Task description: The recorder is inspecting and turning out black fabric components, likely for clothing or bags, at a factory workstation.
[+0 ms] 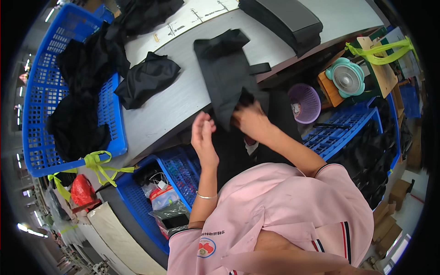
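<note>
Pinching the near hem of the soft, light black cloth [227,73] on the bench [174,98], the right hand [250,120] holds it while the left hand [203,133] hovers loosely curled, empty.

Bright even light, sharp centre, fisheye-bent dark rim.

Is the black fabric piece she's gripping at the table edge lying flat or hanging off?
Partly both: the black fabric piece lies spread on the grey table, its lower end draped over the edge, gripped by the right hand.
</note>
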The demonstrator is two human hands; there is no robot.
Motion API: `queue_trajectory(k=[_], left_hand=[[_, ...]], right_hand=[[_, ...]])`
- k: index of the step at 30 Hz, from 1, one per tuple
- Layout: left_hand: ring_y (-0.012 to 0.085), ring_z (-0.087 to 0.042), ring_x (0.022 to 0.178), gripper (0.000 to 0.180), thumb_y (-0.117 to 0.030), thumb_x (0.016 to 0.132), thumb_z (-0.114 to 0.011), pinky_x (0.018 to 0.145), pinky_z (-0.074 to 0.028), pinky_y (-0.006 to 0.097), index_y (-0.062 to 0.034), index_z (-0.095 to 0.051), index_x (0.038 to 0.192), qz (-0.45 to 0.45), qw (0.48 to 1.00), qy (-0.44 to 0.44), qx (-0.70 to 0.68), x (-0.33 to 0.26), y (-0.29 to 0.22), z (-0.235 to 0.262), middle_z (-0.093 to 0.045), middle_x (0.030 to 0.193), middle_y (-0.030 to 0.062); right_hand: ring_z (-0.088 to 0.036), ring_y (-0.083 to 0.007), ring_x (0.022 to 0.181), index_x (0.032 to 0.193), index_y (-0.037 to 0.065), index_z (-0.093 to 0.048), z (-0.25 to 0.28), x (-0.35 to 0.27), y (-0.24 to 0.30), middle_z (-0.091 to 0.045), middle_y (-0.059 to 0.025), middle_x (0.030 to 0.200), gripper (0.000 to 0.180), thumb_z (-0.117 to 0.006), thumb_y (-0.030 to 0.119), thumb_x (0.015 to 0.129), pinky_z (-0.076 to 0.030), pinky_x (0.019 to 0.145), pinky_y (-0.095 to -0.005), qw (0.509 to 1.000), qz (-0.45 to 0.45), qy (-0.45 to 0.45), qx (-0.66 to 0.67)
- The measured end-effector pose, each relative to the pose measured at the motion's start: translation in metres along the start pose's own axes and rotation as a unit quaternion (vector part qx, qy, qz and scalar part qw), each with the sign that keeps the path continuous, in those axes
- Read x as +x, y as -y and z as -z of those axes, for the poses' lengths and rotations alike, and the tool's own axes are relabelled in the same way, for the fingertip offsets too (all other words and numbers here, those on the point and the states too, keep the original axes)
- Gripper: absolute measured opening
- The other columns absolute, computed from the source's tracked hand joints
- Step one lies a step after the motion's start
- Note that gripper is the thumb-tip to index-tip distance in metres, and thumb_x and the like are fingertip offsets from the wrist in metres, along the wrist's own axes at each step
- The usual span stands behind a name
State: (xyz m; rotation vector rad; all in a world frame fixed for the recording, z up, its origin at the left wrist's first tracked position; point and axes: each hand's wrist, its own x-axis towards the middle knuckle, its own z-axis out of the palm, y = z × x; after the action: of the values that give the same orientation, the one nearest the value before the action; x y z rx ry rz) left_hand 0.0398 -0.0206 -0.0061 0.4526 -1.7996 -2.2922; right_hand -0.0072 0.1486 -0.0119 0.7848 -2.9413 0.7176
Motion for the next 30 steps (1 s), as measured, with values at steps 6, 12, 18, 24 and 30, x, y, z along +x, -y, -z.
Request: queue_trajectory(k=[6,12,18,24,30], left_hand=[[0.0213,-0.061,0.119,0.053,-0.036,0.103,-0.060,0.101,-0.050,0.034,-0.0005,-0.048,0.142,0.144,0.981,0.077,-0.103,0.031,-0.003,-0.004,-0.060,0.134,0.0109],[0.0212,-0.059,0.122,0.061,-0.045,0.104,-0.056,0.105,-0.046,0.035,0.0016,-0.050,0.141,0.147,0.981,0.122,-0.024,0.008,-0.003,-0.014,-0.059,0.137,0.0101],[0.0275,-0.046,0.138,0.070,-0.054,0.105,-0.045,0.119,-0.033,0.041,-0.0010,-0.043,0.149,0.267,0.913,0.231,-0.207,-0.019,-0.015,-0.030,-0.047,0.153,0.0124],[0.0281,-0.046,0.139,0.067,-0.053,0.105,-0.045,0.119,-0.033,0.041,-0.0015,-0.045,0.149,0.266,0.899,0.262,-0.229,-0.022,0.001,-0.039,-0.048,0.152,0.0119],[0.0277,-0.047,0.138,0.062,-0.048,0.106,-0.046,0.117,-0.035,0.041,-0.0018,-0.047,0.147,0.340,0.872,0.302,-0.180,-0.020,0.024,-0.069,-0.050,0.151,0.0119]], right_hand=[[-0.070,-0.0297,0.096,0.109,0.005,-0.070,0.037,-0.055,0.040,-0.069,-0.0118,0.105,0.024,-0.069,0.020,0.090,-0.056,0.088,-0.0401,0.985,0.093,0.056,0.132],[-0.068,-0.0287,0.110,0.115,-0.001,-0.070,0.101,-0.074,-0.001,-0.071,-0.0199,0.116,0.027,-0.072,0.011,0.090,-0.053,0.094,-0.0323,0.916,-0.141,-0.331,0.177],[-0.062,-0.0106,0.090,0.107,-0.003,-0.072,0.105,-0.086,-0.025,-0.072,-0.0017,0.095,0.024,-0.067,0.017,0.095,-0.049,0.085,-0.0269,0.726,-0.190,-0.078,0.656],[-0.061,-0.0125,0.087,0.105,-0.003,-0.071,0.080,-0.099,-0.036,-0.070,-0.0030,0.093,0.018,-0.065,0.010,0.094,-0.049,0.083,-0.0274,0.707,-0.251,-0.127,0.649],[-0.057,-0.0114,0.085,0.098,-0.001,-0.063,0.069,-0.169,-0.073,-0.063,-0.0048,0.083,0.019,-0.064,0.017,0.094,-0.048,0.078,-0.0319,0.831,-0.200,-0.297,0.425]])
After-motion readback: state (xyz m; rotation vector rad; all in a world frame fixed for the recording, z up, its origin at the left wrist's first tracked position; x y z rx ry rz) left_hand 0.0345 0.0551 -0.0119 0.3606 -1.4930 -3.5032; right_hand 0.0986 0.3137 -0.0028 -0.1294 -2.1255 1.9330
